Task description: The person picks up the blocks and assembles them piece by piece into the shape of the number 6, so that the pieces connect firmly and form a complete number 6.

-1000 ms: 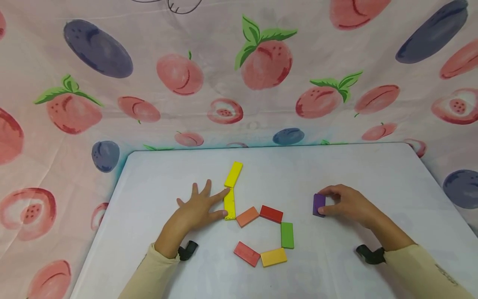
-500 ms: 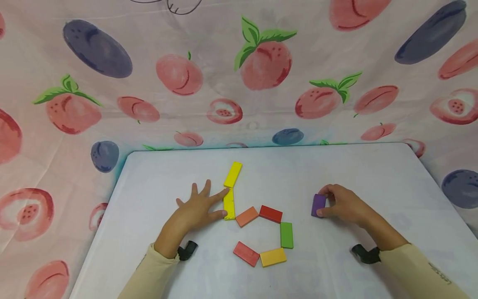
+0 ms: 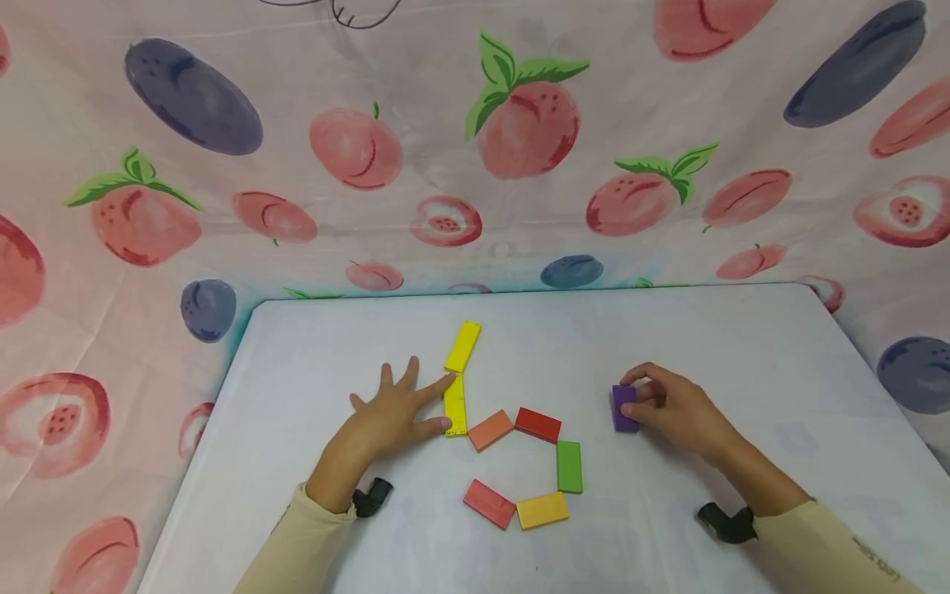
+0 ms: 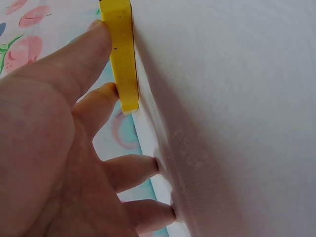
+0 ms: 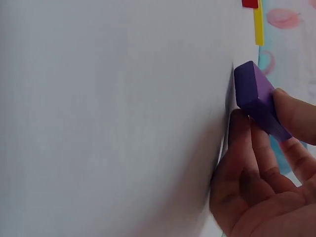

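My left hand (image 3: 381, 422) lies spread at the left of a bright yellow block (image 3: 456, 412), thumb and index fingertips touching its long side. Its other fingertips meet the tabletop in the left wrist view. A second yellow block (image 3: 463, 346) extends from the far end of the first, slanting right. Off to the right, my right hand (image 3: 679, 412) pinches a purple block (image 3: 623, 398) between thumb and fingers. In the right wrist view the purple block (image 5: 253, 91) is tilted, one end close to the tabletop.
From the near yellow block, an orange block (image 3: 491, 431), a dark red block (image 3: 538, 424), a green block (image 3: 570, 468), an amber block (image 3: 543, 511) and a pinkish-red block (image 3: 490, 504) curve round end to end on the white table (image 3: 334, 330). Fruit-print cloth (image 3: 519, 214) hangs behind.
My right hand has shifted slightly left with the purple block, which has turned a little, and its thumb has moved up over the block. My left hand and the laid blocks stay put.
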A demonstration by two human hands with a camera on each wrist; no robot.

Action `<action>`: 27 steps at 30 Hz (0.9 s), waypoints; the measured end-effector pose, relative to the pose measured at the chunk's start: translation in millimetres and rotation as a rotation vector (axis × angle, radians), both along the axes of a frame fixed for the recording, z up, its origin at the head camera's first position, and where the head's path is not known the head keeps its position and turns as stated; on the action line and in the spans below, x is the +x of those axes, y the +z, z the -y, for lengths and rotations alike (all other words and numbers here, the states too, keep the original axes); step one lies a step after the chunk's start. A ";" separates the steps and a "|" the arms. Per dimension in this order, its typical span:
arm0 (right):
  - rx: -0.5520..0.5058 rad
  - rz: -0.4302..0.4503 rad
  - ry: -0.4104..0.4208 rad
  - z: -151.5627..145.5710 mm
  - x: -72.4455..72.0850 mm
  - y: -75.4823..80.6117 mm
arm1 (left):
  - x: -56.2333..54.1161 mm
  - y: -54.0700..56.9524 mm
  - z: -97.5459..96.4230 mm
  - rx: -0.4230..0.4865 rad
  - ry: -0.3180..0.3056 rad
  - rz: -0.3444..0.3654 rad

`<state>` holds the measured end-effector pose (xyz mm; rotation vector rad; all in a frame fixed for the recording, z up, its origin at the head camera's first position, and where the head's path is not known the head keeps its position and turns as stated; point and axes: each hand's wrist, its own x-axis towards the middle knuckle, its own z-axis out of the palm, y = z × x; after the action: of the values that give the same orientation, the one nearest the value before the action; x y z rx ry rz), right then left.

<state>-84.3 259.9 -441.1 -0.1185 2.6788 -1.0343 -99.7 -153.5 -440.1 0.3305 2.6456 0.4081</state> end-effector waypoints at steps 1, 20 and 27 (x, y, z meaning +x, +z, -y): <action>-0.011 0.013 -0.009 1.4 1.1 0.3 | 0.0 -0.1 0.0 -0.001 0.000 0.000; -0.372 0.254 -0.059 40.9 11.5 11.2 | 1.0 -1.8 -0.3 -0.003 0.009 -0.005; -0.387 0.241 -0.049 68.3 16.8 16.2 | 0.6 -1.0 -0.2 -0.004 0.009 0.004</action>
<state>-67.5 191.6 -424.9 -0.0012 2.2530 -1.4709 -99.1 -153.3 -441.1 0.3159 2.6443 0.4058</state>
